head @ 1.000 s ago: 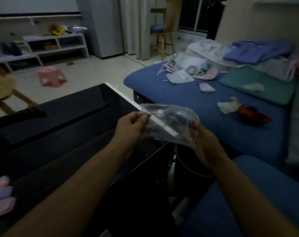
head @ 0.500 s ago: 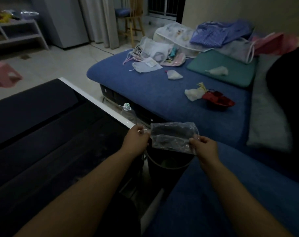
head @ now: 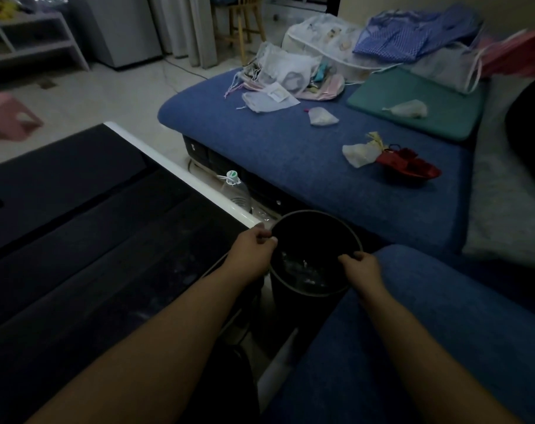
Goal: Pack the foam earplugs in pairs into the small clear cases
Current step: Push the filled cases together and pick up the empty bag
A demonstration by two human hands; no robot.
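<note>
Both my hands hover over a round dark bin (head: 316, 215) that stands on the floor between the black table and the blue sofa. My left hand (head: 254, 247) is at the bin's left rim and my right hand (head: 362, 266) at its right rim. The fingers of both are loosely curled with nothing visible in them. A crumpled clear plastic bag (head: 303, 269) lies inside the bin between my hands. No earplugs or clear cases are in view.
The black table (head: 92, 240) with a white edge fills the left. A plastic bottle (head: 235, 189) stands on the floor beside it. The blue sofa (head: 290, 154) carries mesh bags, cloths, a green cushion (head: 419, 108) and a red object (head: 408, 166). A pink stool (head: 6, 117) stands far left.
The view swung down and right, away from the table. The clear bag that both hands held stretched between them now lies in the bin, and my hands have lowered to its rim.
</note>
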